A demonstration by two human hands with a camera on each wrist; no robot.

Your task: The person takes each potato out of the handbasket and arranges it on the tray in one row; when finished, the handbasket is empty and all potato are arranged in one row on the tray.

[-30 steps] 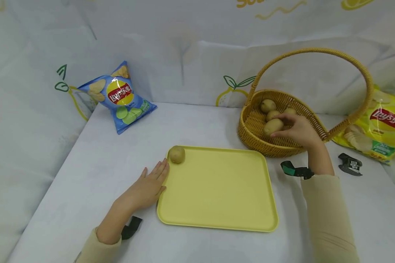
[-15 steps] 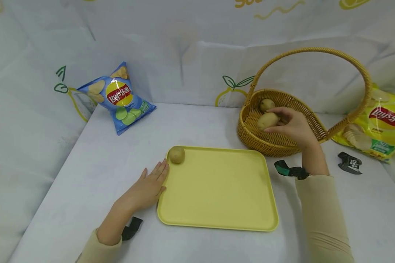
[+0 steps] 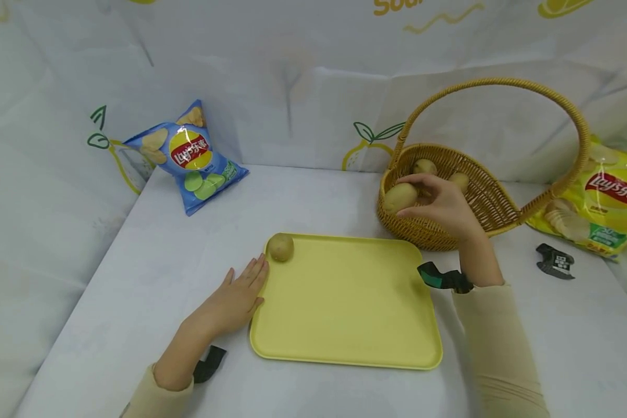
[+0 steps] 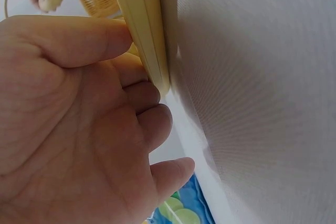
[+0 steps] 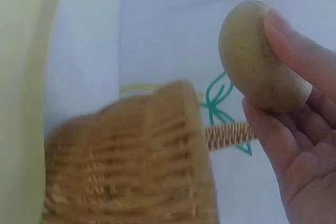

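My right hand (image 3: 441,206) pinches a potato (image 3: 400,198) between thumb and fingers, over the left part of the wicker basket (image 3: 413,229). In the right wrist view the same potato (image 5: 262,59) appears raised above the basket's rim. Inside the basket lie other potatoes, one at the back (image 3: 425,167) and one at the right (image 3: 458,181), partly hidden by my hand. Flat against the left edge of the yellow tray (image 3: 345,302) rests my left hand (image 3: 232,302), its fingers extended. A single potato (image 3: 281,247) sits in the tray's far left corner, close to those fingertips.
The basket's tall arched handle (image 3: 501,81) rises over its right side. A blue chip bag (image 3: 193,151) leans at the back left, and a yellow chip bag (image 3: 606,203) stands at the right. A small black object (image 3: 555,261) lies on the white table in front of the yellow bag.
My right hand has taken hold of a potato and carried it left, up off the others toward the basket's left rim. My left hand and the tray have stayed put.
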